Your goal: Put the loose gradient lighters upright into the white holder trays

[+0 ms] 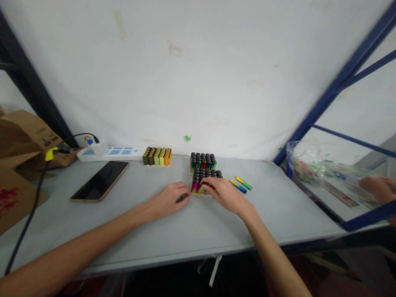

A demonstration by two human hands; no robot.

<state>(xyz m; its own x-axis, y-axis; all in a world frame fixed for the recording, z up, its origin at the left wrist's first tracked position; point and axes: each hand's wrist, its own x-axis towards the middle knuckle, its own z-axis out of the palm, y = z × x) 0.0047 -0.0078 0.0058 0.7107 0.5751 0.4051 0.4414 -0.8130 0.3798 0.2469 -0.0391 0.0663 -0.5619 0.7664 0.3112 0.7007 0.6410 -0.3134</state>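
Colourful lighters with black tops [206,174] stand upright in a small tray in the middle of the table. At the front of this tray, my right hand [224,193] pinches a lighter [203,184] by its black top. My left hand [173,199] is closed just left of the tray, and a small dark object [182,198] shows by its fingers; its kind is unclear. Directly behind stands a second block of black-topped lighters [202,161]. Two loose lighters, one yellow and green [243,182], one yellow and blue [238,186], lie right of my right hand.
A block of yellow-topped lighters [157,156] stands at the wall, beside a white power strip [116,153]. A phone [100,181] lies left; cardboard boxes [27,136] and a cable [35,202] are beyond it. Past the blue frame [312,117], another person's hand [373,187] works near plastic bags.
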